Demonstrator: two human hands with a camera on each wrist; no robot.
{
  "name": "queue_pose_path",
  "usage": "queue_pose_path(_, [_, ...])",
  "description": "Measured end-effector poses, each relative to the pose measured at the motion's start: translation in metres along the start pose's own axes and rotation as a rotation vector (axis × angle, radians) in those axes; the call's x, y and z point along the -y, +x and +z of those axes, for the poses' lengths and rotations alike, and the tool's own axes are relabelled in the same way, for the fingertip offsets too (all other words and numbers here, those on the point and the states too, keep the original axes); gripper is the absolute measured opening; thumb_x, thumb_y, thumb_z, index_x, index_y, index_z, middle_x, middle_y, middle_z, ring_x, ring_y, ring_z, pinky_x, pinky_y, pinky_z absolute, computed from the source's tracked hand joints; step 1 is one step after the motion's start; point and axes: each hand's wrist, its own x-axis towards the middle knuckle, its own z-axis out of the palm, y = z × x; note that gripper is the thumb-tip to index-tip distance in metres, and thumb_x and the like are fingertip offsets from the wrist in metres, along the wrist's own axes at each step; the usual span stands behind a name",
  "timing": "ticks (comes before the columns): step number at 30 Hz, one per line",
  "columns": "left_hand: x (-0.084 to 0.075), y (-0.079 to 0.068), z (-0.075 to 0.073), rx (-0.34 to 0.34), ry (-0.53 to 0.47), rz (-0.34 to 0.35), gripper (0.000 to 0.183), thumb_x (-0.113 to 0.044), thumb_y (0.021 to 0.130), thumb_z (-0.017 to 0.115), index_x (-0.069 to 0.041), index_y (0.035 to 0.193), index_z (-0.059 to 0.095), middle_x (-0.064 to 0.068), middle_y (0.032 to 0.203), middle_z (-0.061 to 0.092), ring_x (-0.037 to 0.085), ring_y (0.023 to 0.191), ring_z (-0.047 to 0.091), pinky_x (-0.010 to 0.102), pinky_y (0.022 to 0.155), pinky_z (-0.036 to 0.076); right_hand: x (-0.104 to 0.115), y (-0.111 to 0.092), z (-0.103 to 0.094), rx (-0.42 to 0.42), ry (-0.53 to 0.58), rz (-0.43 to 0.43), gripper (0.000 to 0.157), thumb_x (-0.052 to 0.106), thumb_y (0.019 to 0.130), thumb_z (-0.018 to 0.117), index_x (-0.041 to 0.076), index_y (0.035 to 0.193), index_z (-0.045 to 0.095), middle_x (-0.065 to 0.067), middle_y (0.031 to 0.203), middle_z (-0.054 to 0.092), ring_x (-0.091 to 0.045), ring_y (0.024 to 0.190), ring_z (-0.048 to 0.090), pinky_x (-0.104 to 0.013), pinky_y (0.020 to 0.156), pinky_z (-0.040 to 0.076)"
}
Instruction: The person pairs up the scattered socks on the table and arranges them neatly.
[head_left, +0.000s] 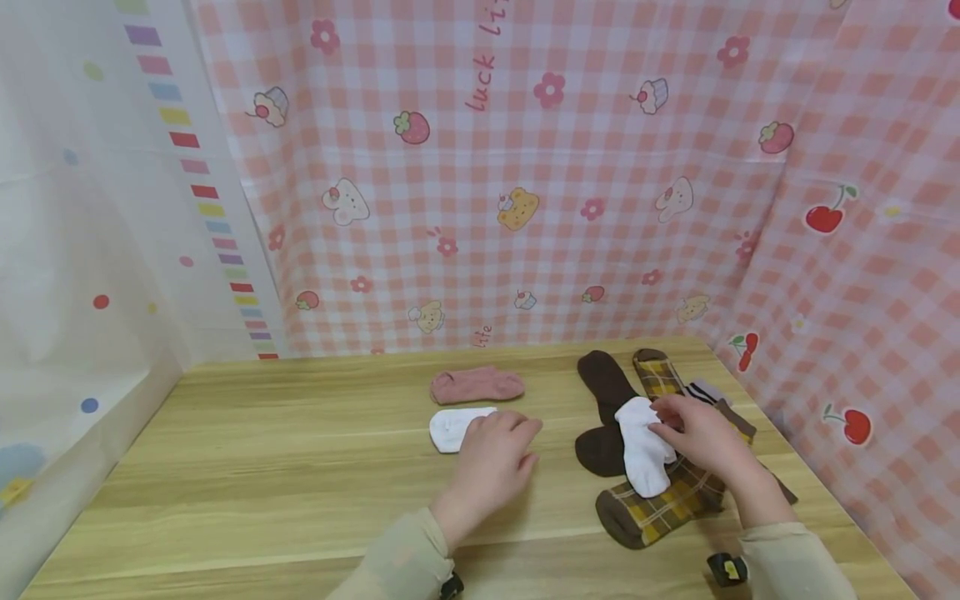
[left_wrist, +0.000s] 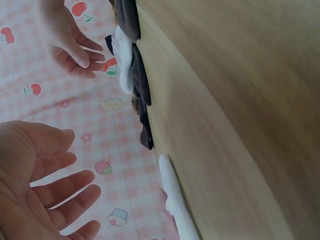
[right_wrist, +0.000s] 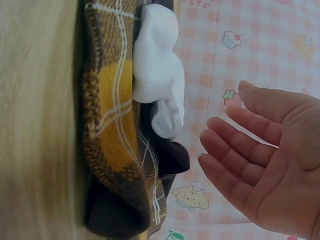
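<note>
My left hand hovers just above a white sock lying flat on the table, hiding its right end. Its fingers are loosely bent and hold nothing in the left wrist view. Behind that sock lies a pink sock. On the right, my right hand hangs over a pile of socks. The right wrist view shows a gap between its relaxed fingers and another white sock. That white sock lies on top of dark brown socks and brown-and-yellow plaid socks.
A grey sock with dark stripes pokes out at the pile's back right. The wooden table is bounded by a pink checked cloth behind, more checked cloth at right, and a white dotted cloth at left.
</note>
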Motion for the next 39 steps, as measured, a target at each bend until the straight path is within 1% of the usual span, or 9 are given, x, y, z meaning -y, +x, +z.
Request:
queue_pose_path(4, [-0.002,0.000,0.003,0.001,-0.004,0.008,0.037,-0.024,0.084,0.078,-0.014,0.119,0.069,0.001,0.109,0.068,0.021,0.101,0.061,0.042,0.087,0.047,-0.002,0.000,0.000,0.020,0.014,0.036,0.022,0.010,0.088,0.073,-0.005,0.103,0.067,-0.005,0.087,0.067,-0.022,0.079,0.064,-0.042,0.069,0.054])
queue_pose_path(9, [-0.005,0.000,0.006,0.000,-0.001,0.020,0.037,-0.024,0.084,0.077,-0.015,0.119,0.069,0.001,0.109,0.068,0.020,0.099,0.061,0.041,0.087,0.047,-0.005,-0.001,-0.001,0.044,0.016,0.073,0.022,0.012,0.087,0.074,-0.005,0.100,0.066,-0.004,0.084,0.065,-0.021,0.076,0.061,-0.041,0.068,0.053])
queue_pose_path(14, [-0.008,0.000,0.007,0.019,0.010,0.021,0.036,-0.026,0.085,0.076,-0.015,0.119,0.069,0.001,0.109,0.068,0.020,0.100,0.061,0.040,0.087,0.047,-0.007,-0.002,0.000,0.070,0.008,0.117,0.024,0.013,0.087,0.074,-0.005,0.101,0.065,-0.005,0.084,0.065,-0.021,0.076,0.060,-0.042,0.068,0.053])
queue_pose_path(20, [-0.011,0.000,0.009,0.016,0.013,0.025,0.035,-0.025,0.085,0.075,-0.015,0.118,0.069,0.000,0.108,0.067,0.019,0.100,0.061,0.038,0.086,0.046,-0.010,-0.001,0.000,0.131,-0.004,0.190,0.028,0.015,0.088,0.073,-0.007,0.103,0.063,-0.007,0.085,0.064,-0.022,0.075,0.059,-0.041,0.065,0.052])
queue_pose_path(25, [-0.013,0.000,0.010,0.022,0.016,0.031,0.036,-0.025,0.084,0.076,-0.016,0.119,0.069,0.000,0.109,0.067,0.019,0.100,0.061,0.038,0.086,0.046,-0.013,0.003,0.003,0.183,-0.014,0.259,0.035,0.018,0.090,0.071,-0.011,0.107,0.061,-0.012,0.088,0.066,-0.026,0.079,0.061,-0.044,0.068,0.053])
queue_pose_path(30, [-0.015,0.000,0.013,0.041,0.008,0.030,0.037,-0.026,0.086,0.076,-0.016,0.121,0.068,0.000,0.111,0.067,0.019,0.101,0.060,0.038,0.087,0.045,-0.014,0.006,0.005,0.211,-0.027,0.300,0.039,0.020,0.090,0.070,-0.012,0.111,0.060,-0.016,0.092,0.067,-0.028,0.081,0.063,-0.046,0.070,0.053])
queue_pose_path(33, [-0.016,0.001,0.014,0.041,-0.001,0.032,0.038,-0.027,0.086,0.075,-0.016,0.121,0.068,0.000,0.112,0.067,0.019,0.101,0.060,0.038,0.088,0.045,-0.012,0.007,0.006,0.206,-0.029,0.306,0.036,0.017,0.090,0.070,-0.010,0.113,0.060,-0.015,0.093,0.067,-0.026,0.080,0.063,-0.045,0.069,0.052])
queue_pose_path(35, [-0.017,0.002,0.015,0.035,-0.006,0.035,0.038,-0.027,0.086,0.076,-0.016,0.121,0.068,0.000,0.112,0.067,0.018,0.101,0.060,0.038,0.088,0.045,-0.010,0.007,0.006,0.187,-0.022,0.293,0.033,0.014,0.090,0.069,-0.009,0.113,0.061,-0.013,0.092,0.066,-0.024,0.079,0.061,-0.044,0.068,0.051])
queue_pose_path(39, [-0.019,0.004,0.015,0.025,-0.008,0.037,0.039,-0.027,0.086,0.076,-0.016,0.122,0.068,0.000,0.112,0.067,0.018,0.102,0.060,0.038,0.088,0.045,-0.006,0.008,0.006,0.127,0.011,0.207,0.023,0.007,0.090,0.067,-0.007,0.109,0.063,-0.010,0.088,0.065,-0.023,0.076,0.058,-0.041,0.066,0.050])
